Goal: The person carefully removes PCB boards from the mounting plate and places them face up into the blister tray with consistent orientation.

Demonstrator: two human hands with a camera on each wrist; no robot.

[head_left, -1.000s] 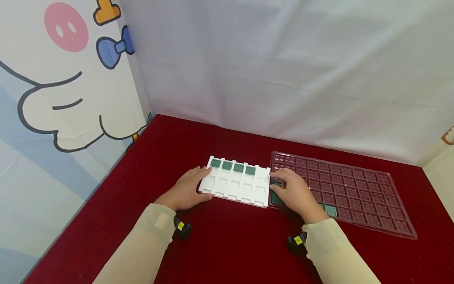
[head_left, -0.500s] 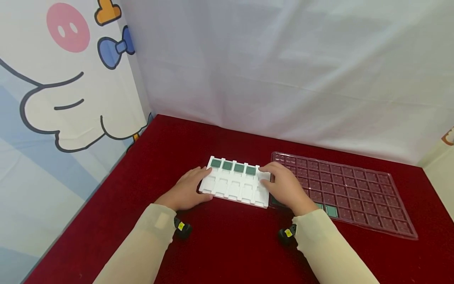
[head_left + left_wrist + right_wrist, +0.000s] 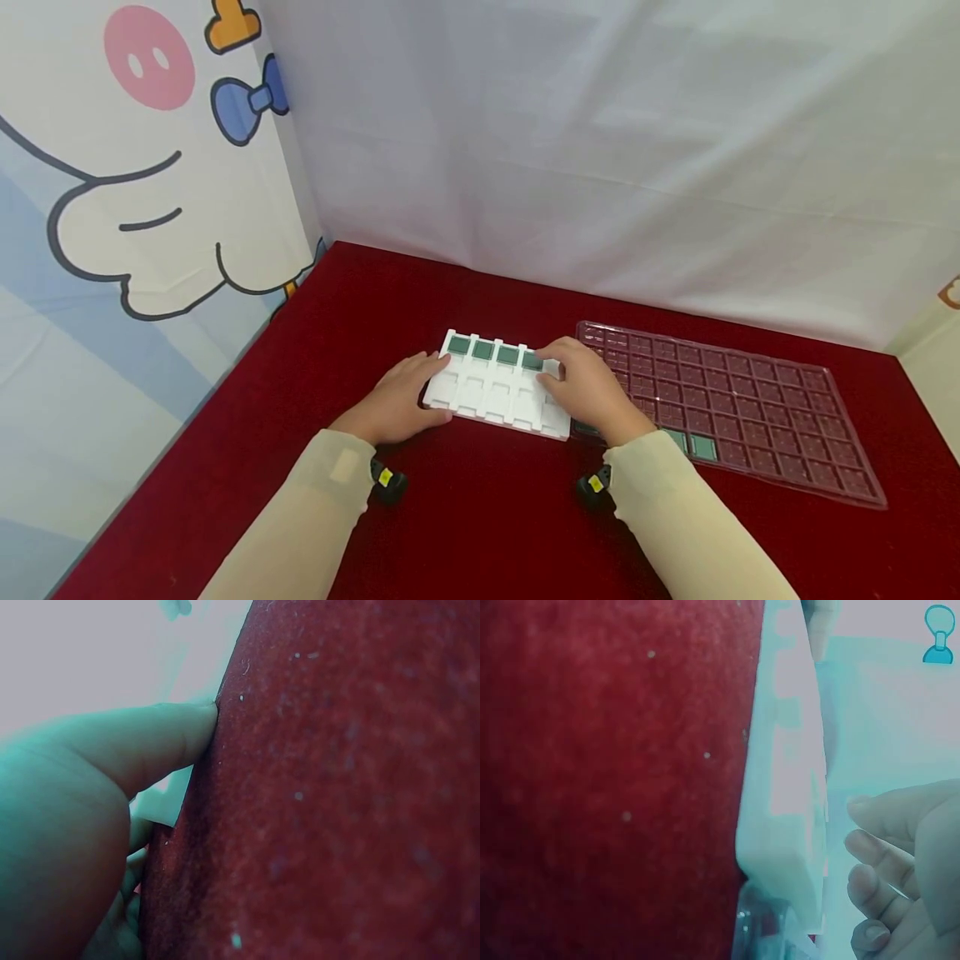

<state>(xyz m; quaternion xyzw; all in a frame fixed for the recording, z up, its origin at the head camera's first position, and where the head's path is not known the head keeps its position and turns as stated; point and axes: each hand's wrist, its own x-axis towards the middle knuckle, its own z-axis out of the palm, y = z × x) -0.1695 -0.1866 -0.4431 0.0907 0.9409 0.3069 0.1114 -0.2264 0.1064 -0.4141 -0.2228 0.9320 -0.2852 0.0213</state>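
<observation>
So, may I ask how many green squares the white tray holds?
4 green squares, consecutively from the left in the far row of the white tray; the right hand may hide more.

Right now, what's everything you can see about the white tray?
The white tray is rectangular, plastic-looking, with shallow slots. Four green squares sit in slots along its far side. It lies flat on the red cloth, beside the clear tray. The left hand touches its left end; the right hand is over its right part, touch unclear.

Head view high, facing forward, down; 2 wrist views close; all share white tray [image 3: 498, 382], red cloth [image 3: 480, 508]
</observation>
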